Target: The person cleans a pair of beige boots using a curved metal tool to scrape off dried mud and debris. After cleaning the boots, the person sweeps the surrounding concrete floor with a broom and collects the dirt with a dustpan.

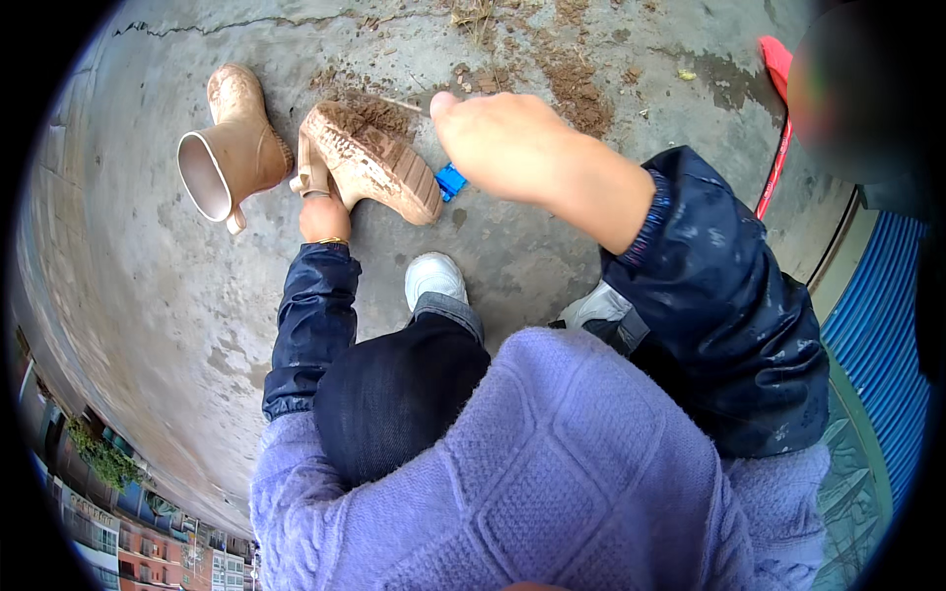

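A tan rubber boot (373,162) is tipped on its side, its muddy sole turned up towards my right. My left hand (325,218) grips it at the shaft opening; most of the fingers are hidden. Over the sole's toe end, my right hand (510,144) is closed around a thin stick (399,103), whose tip meets a clump of wet brown mud (373,118). The matching tan boot (247,151) stands to the left, its opening facing me and its toe smeared with mud. A small blue plastic object (450,181) lies beside the held boot's heel, partly covered by my right hand.
Loose mud (576,89) is scattered over the cracked concrete ground (185,295) beyond the boots. My white shoes (436,277) are planted just this side. At the right are a red pole-like thing (776,166) and blue corrugated sheeting (879,325).
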`<state>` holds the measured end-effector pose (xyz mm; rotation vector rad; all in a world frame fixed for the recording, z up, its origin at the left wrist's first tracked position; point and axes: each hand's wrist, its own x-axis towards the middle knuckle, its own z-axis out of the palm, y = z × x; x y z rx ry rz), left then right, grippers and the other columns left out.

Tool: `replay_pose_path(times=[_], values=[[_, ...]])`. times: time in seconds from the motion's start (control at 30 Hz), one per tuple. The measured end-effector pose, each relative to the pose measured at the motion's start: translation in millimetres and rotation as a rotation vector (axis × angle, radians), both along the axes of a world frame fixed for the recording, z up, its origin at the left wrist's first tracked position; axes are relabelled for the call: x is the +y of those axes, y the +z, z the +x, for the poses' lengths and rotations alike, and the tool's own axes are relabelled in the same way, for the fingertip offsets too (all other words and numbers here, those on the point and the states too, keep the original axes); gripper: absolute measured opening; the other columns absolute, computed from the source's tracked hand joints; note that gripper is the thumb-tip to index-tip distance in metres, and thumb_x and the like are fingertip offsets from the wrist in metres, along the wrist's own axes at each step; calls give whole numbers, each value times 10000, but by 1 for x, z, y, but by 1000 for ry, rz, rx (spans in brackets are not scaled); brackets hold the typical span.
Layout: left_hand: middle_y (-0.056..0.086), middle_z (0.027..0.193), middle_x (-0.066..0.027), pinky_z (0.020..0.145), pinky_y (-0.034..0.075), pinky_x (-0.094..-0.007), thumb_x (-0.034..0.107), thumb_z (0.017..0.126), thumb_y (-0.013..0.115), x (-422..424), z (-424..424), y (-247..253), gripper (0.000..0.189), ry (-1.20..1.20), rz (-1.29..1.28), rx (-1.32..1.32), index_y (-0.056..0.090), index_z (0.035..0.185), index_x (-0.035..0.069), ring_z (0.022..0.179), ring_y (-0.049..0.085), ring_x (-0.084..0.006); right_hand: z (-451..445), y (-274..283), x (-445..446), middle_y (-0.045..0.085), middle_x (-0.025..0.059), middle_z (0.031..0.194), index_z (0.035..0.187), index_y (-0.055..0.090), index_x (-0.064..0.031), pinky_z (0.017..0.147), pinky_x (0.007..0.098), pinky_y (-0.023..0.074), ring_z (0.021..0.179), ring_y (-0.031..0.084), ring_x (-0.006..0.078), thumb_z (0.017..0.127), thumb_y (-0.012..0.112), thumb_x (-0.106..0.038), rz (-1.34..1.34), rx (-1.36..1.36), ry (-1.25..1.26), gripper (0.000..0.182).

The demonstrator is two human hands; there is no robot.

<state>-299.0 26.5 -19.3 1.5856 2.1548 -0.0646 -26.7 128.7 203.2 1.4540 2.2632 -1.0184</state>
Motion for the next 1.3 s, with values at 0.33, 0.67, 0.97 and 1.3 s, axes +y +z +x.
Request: replay_pose_path(times=[0.33,0.67,0.97,1.3], values=[[568,995,-224,667,438,-453,195,882,415,8,14,18,397,-19,114,-79,382,1277,215,820,560,-409,3,-16,-45,609,223,755,1002,394,62,586,453,482,709,613,364,822,389,-125,-42,91,-270,260],[590,727,-224,562,442,-484,365,874,413,2,8,-2,307,31,276,-42,580,1010,147,655,566,-411,-8,-49,-97,588,209,665,995,344,-3,540,497,438,631,588,386,881,387,-219,-76,175,-422,249],[581,931,-237,670,446,-442,200,884,423,10,18,20,338,22,89,-41,470,1217,167,823,562,-400,-5,-60,-98,569,204,619,968,348,-37,520,514,421,592,563,409,885,413,-244,12,360,-577,232],[585,862,-230,631,434,-462,205,881,421,2,17,23,320,27,133,-89,473,1196,211,762,552,-428,-6,-73,-107,567,216,643,959,365,-32,530,495,417,594,554,410,885,421,-233,12,452,-684,221]])
